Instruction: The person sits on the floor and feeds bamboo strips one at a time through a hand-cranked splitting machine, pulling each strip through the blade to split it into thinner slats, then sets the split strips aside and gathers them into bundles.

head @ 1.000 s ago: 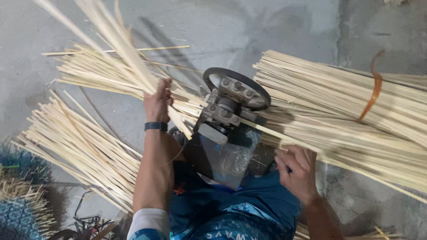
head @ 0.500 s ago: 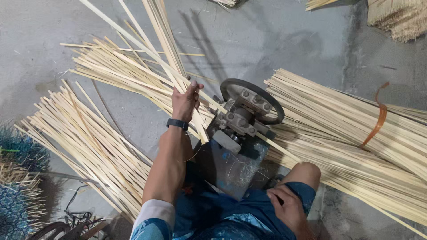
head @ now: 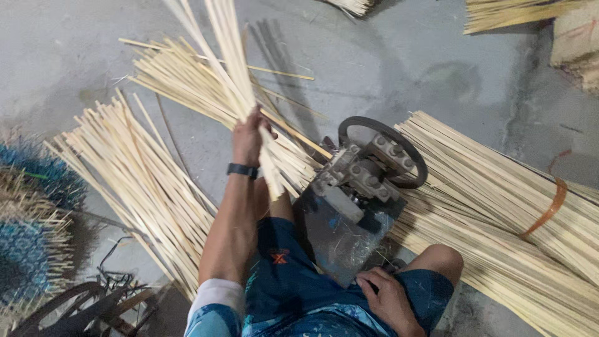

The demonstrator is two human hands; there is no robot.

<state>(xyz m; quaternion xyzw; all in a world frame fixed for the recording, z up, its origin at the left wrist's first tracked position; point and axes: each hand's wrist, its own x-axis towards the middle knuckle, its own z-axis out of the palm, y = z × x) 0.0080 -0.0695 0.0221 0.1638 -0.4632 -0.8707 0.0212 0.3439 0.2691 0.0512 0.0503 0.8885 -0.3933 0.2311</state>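
Note:
My left hand, with a dark band at the wrist, grips a handful of long pale bamboo strips that stand nearly upright and fan out toward the top of the view. My right hand rests low on my thigh by my knee, fingers loosely curled, holding nothing that I can see. Between my legs sits a small metal machine with a dark hand wheel and bolted rollers, on a grey plate.
Heaps of bamboo strips lie on the concrete floor: one at the left, one behind my left hand, and a big bundle at the right tied with an orange band. Blue-tipped stick bundles lie at far left.
My left hand has lifted the handful of strips from a slant to nearly upright. My right hand has drawn back from the right bundle to my thigh. The view has tilted.

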